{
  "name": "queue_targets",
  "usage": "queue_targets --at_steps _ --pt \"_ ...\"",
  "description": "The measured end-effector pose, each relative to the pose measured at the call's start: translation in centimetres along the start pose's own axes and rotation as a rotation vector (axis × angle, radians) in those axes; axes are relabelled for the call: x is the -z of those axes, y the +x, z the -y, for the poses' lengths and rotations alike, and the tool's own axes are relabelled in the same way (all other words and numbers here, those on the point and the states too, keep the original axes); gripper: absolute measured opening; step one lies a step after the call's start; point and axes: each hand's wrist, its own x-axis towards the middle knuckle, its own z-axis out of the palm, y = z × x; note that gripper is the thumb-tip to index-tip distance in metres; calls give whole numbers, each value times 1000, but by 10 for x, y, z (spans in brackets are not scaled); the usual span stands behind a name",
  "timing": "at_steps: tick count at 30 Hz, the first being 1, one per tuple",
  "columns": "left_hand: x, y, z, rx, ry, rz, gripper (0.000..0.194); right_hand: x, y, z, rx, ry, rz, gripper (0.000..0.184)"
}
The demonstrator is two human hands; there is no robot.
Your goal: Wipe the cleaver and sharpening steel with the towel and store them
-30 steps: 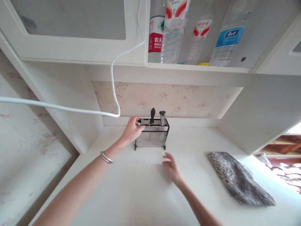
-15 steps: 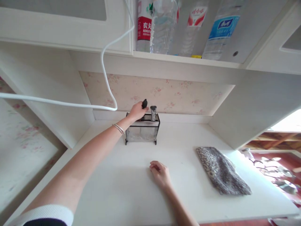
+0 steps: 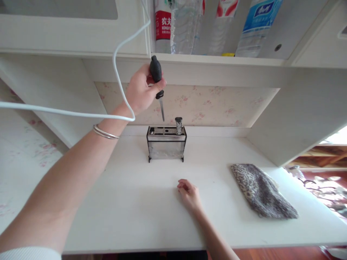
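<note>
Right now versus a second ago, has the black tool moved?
Yes, the tool has moved up and slightly left against the rack: then it stood in it; now the left hand holds it above.

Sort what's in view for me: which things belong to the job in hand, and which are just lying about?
Likely part of the job:
black-handled tool, in the left hand
slotted holder, standing below the tool
patterned handle, upright in the holder

Just lying about:
furry cloth, on the counter
plastic bottles, on the shelf above
white cable, crossing the view
</note>
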Motion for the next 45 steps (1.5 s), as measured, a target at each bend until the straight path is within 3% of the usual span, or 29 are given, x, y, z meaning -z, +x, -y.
queue_targets --at_steps 3,5,7,11,14,19,23,27,32,35,41,45 --pt "7 -39 -17 -117 95 61 19 -1 -1 0 -16 14 -1 26" --pt "11 -73 -20 -253 193 191 13 -2 0 0 -34 33 -9 26" --pt "17 -111 -18 -367 269 361 24 -2 2 4 -60 63 -26 26" --pt "34 -193 -13 -412 377 367 23 8 20 40 -70 135 -10 31" --pt "46 -253 -14 -360 390 290 17 28 52 91 49 103 -34 31" --pt "61 -335 -8 -104 398 197 21 54 119 167 256 -165 -207 42" --pt "76 -383 6 42 429 222 28 53 159 193 185 -280 -107 56" --pt "91 -419 13 95 465 324 30 45 183 199 63 -325 47 48" --pt "99 -446 13 129 466 352 32 37 198 201 6 -360 87 23" --pt "104 -454 11 165 472 389 31 38 199 208 12 -326 112 18" --pt "119 -465 10 334 524 449 49 56 198 252 110 -252 31 19" --pt "124 -471 13 443 483 471 58 73 190 293 352 -244 -105 39"
